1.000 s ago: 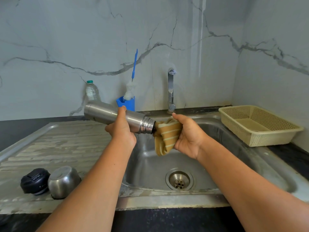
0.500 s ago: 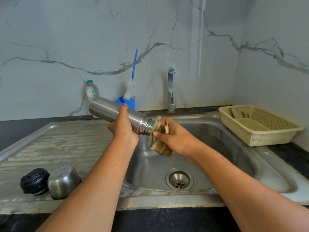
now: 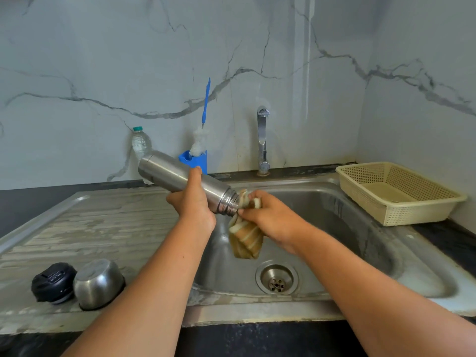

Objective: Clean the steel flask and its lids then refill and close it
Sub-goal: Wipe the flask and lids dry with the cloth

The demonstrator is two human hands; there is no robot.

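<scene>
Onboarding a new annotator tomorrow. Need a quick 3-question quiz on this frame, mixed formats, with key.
1. True or false: the left hand grips the steel flask around its body, with the mouth tilted down over the sink.
2. What does the right hand hold at the flask's mouth? A) sponge B) striped cloth C) paper towel
3. Fill in: the black lid and the steel cup lid sit side by side on the ____.

Key: 1 true; 2 B; 3 drainboard.
</scene>
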